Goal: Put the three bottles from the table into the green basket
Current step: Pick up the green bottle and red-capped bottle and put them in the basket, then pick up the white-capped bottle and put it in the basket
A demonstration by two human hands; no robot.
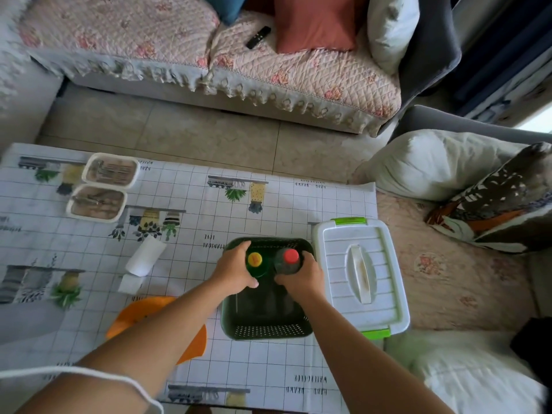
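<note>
The green perforated basket (268, 330) stands on the table near its right edge. Over its far half I hold two bottles upright. My left hand (236, 271) grips a dark green bottle with a yellow cap (254, 259). My right hand (301, 279) grips a dark bottle with a red cap (291, 256). Both bottles are inside the basket's rim, side by side. Whether their bases touch the basket floor is hidden. A third bottle is not visible.
A white lidded box with green clasps (361, 273) sits right beside the basket. An orange dish (134, 315), a white roll (146, 255) and two white trays (110, 171) (97, 203) lie to the left. Sofas surround the table.
</note>
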